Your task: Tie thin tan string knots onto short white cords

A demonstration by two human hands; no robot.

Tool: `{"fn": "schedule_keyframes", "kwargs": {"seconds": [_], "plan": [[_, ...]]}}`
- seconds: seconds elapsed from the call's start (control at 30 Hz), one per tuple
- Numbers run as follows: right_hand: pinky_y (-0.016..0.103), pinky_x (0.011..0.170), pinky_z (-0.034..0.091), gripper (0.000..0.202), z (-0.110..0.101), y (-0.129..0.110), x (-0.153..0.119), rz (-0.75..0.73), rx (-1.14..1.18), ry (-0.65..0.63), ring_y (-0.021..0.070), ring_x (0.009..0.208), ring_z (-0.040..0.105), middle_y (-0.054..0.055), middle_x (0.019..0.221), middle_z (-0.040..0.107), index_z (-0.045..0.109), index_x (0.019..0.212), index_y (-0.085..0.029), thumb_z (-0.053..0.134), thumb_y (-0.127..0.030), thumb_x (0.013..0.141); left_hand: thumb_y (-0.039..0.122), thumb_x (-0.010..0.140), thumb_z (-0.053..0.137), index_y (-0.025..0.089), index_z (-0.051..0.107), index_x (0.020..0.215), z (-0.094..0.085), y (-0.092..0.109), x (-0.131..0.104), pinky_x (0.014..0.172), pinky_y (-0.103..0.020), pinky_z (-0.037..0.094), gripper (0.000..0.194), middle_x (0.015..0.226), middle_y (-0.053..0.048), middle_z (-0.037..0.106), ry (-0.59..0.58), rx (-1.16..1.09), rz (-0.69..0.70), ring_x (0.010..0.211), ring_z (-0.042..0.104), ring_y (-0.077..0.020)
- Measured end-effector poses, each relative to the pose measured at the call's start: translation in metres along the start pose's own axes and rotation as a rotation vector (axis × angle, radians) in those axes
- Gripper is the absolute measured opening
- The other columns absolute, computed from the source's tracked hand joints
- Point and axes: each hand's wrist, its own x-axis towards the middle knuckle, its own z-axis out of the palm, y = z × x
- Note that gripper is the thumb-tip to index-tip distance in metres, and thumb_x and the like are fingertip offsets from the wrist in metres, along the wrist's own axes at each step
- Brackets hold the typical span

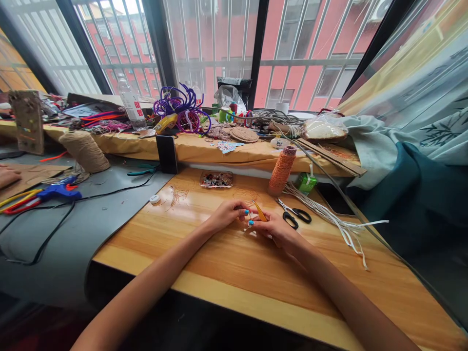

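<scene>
My left hand (230, 214) is over the wooden table, its thumb and fingertips pinched together. Whatever lies in that pinch is too small to make out. Close against it on the right, my right hand (273, 226) is closed on slim yellow tweezers (260, 211), whose dark points slant up and to the left. The fingertips of both hands nearly meet, and a small pale bit shows between them. To the right of my right hand lie black-handled scissors (292, 213), blades partly apart. Beyond my hands is a clear box (216, 179) of mixed small beads.
An orange thread cone (282, 171) stands behind the scissors, beside a green drink carton (306, 183). White cords (340, 224) trail rightward. Left are a grey mat (120, 195), a blue glue gun (60, 190), teal pliers (142, 170) and another person's hand (9, 175). A cluttered ledge (197, 151) runs behind.
</scene>
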Motion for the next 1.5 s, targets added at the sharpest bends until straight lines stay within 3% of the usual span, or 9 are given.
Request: {"fn": "schedule_keyframes", "kwargs": {"seconds": [0.43,0.73,0.9,1.07,1.3,1.5], "plan": [[0.019,0.036,0.011,0.035,0.001,-0.001,0.001,0.018,0.095,-0.013,0.0003,0.039,0.023,-0.002,0.064,0.053,0.057,0.090,-0.016,0.066,-0.026,0.057,0.028,0.064,0.062,0.012,0.051,0.072,0.005,-0.005,-0.001,0.059,-0.020,0.040,0.021,0.066,0.000,0.059,-0.033,-0.187,-0.029,0.061,0.053,-0.0088],[0.019,0.036,0.011,0.038,-0.001,-0.003,-0.001,0.001,0.127,-0.058,-0.0006,0.037,0.023,-0.003,0.065,0.050,0.052,0.094,-0.016,0.065,-0.028,0.060,0.030,0.070,0.057,0.011,0.059,0.089,-0.007,0.000,0.001,0.065,-0.023,0.042,0.026,0.081,-0.004,0.061,-0.112,-0.167,-0.009,0.064,0.053,-0.0084],[0.019,0.036,0.010,0.037,0.000,-0.006,-0.003,-0.010,0.120,-0.091,0.0000,0.037,0.021,-0.006,0.060,0.045,0.051,0.094,-0.017,0.064,-0.029,0.061,0.028,0.065,0.061,0.011,0.057,0.082,-0.001,-0.008,0.002,0.065,-0.024,0.043,0.025,0.078,-0.004,0.061,-0.097,-0.216,-0.006,0.065,0.054,-0.0094],[0.020,0.037,0.010,0.030,-0.001,-0.002,-0.002,-0.013,0.098,-0.099,0.0004,0.039,0.021,-0.005,0.060,0.043,0.051,0.085,-0.016,0.063,-0.031,0.062,0.029,0.065,0.061,0.011,0.053,0.075,0.002,-0.009,0.001,0.069,-0.025,0.042,0.022,0.077,-0.003,0.060,-0.072,-0.158,0.015,0.070,0.055,-0.0110],[0.020,0.038,0.009,0.026,0.000,-0.007,-0.006,-0.002,0.111,-0.127,0.0004,0.039,0.019,-0.006,0.058,0.042,0.051,0.081,-0.015,0.063,-0.029,0.063,0.029,0.067,0.060,0.012,0.057,0.082,0.002,-0.004,-0.001,0.069,-0.025,0.042,0.022,0.082,-0.004,0.061,-0.107,-0.143,0.047,0.073,0.055,-0.0122],[0.019,0.036,0.011,0.038,-0.003,-0.002,0.000,0.015,0.106,-0.108,0.0002,0.039,0.022,-0.004,0.066,0.050,0.051,0.095,-0.017,0.063,-0.029,0.061,0.025,0.069,0.057,0.012,0.059,0.079,0.002,-0.001,-0.002,0.068,-0.024,0.041,0.017,0.081,-0.004,0.060,-0.074,-0.060,0.073,0.071,0.054,-0.0114]]}}
